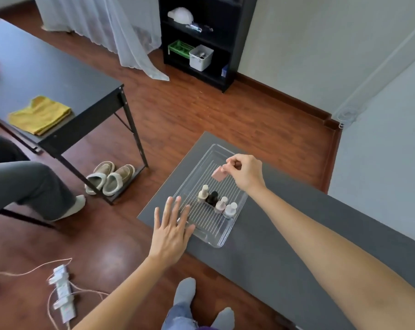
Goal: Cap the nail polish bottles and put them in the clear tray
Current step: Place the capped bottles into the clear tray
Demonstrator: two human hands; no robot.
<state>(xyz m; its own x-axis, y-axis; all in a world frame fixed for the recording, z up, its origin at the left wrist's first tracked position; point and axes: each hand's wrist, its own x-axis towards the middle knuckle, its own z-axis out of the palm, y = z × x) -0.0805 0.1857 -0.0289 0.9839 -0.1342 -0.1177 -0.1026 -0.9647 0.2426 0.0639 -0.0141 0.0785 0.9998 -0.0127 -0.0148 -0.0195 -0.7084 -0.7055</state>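
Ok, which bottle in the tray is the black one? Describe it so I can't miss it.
Find the clear tray on the grey table. Four capped bottles stand in a row inside it. The black bottle is second from the far end, between a beige bottle and a pale pink bottle; it alone is dark from cap to base.

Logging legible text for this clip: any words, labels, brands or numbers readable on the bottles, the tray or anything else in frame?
None can be read.
Four capped bottles standing in the clear tray: no readable label, too small.
Pink bottle held by the right hand over the tray: no print visible.
White bin on the black shelf: no legible marking.
Power strip on the floor: too blurred.
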